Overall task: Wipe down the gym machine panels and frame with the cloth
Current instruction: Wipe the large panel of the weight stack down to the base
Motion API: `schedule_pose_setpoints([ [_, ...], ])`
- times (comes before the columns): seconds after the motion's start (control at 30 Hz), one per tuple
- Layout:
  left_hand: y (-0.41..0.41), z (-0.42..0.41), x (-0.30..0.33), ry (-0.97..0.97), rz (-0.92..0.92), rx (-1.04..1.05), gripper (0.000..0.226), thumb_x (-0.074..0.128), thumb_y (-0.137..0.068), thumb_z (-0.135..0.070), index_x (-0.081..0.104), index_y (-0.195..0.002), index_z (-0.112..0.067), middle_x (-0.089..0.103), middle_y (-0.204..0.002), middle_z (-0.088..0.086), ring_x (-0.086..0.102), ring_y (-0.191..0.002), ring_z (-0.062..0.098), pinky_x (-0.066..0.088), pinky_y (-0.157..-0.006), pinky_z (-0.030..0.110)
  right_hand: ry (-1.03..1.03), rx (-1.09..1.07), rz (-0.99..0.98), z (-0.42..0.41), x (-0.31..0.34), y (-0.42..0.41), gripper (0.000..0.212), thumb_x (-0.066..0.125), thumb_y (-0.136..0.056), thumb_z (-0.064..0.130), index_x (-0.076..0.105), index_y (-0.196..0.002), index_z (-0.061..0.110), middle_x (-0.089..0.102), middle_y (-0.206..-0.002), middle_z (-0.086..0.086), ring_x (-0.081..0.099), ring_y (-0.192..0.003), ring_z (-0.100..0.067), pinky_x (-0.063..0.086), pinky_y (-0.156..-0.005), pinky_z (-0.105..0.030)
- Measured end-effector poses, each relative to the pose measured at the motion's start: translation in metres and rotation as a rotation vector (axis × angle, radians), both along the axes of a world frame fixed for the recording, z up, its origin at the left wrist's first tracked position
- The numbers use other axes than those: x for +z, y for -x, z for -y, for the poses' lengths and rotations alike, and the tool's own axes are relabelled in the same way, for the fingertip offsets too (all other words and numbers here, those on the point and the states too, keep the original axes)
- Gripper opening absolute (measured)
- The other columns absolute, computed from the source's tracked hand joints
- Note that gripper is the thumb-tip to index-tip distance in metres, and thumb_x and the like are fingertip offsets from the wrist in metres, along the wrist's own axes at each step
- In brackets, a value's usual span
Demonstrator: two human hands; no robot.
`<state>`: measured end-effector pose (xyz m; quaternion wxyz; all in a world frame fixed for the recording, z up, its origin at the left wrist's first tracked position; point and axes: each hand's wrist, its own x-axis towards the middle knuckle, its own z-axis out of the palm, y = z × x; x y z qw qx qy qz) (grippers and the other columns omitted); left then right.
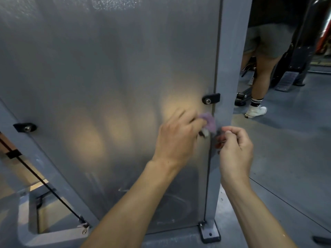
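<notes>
Pressing a purple cloth (262,121) against the grey panel (111,68), left hand (176,135) grips it; right hand (234,149) curled, empty.

The panel (111,72) looks like a translucent frosted sheet, probably plastic, smooth with a soft sheen that throws back blurred warm glows. The frame post (231,56) beside it is metal painted a matt blue-grey, with a faintly grainy coat. Two black clips (211,98) on the panel look like matt plastic, each with a shiny metal screw. The cloth (262,120) is soft, matt purple fabric. The floor (290,140) is dull, speckled grey.
</notes>
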<state>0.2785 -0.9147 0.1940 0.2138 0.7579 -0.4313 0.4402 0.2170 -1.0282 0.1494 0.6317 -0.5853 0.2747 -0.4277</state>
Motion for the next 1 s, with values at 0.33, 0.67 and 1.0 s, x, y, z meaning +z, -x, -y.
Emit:
schedule_pose_setpoints([
  [0.33, -0.002, 0.003, -0.058, -0.165, 0.017, -0.050, 0.014, 0.060, -0.088, -0.019, 0.075, -0.087, -0.020, 0.060, -0.083, -0.001, 0.047, -0.083, 0.017, 0.038, -0.058, 0.032, -0.045, 0.022, 0.049, 0.007, 0.002, 0.003, 0.023, 0.049, -0.094, 0.015, 0.064, -0.081, 0.028, 0.063, -0.065, 0.006, 0.058, -0.055, -0.013, 0.042, -0.061, -0.031],
  [0.67, -0.005, 0.006, 0.003, -0.021, -0.002, -0.064, 0.025, 0.052, -0.086, -0.014, 0.077, -0.086, -0.014, 0.061, -0.080, 0.004, 0.047, -0.077, 0.023, 0.044, -0.052, 0.037, -0.032, 0.036, 0.053, 0.010, 0.001, 0.003, 0.019, 0.050, -0.092, 0.021, 0.065, -0.083, 0.028, 0.065, -0.069, 0.005, 0.060, -0.065, -0.018, 0.043, -0.063, -0.033],
  [1.0, -0.006, 0.004, -0.075, -0.206, -0.028, -0.087, 0.018, 0.058, -0.088, -0.021, 0.076, -0.086, -0.021, 0.062, -0.085, -0.003, 0.047, -0.083, 0.016, 0.042, -0.053, 0.034, 0.001, 0.061, 0.042, 0.009, 0.000, 0.004, 0.018, 0.046, -0.087, 0.027, 0.063, -0.083, 0.030, 0.065, -0.065, 0.006, 0.059, -0.052, -0.014, 0.043, -0.064, -0.035],
])
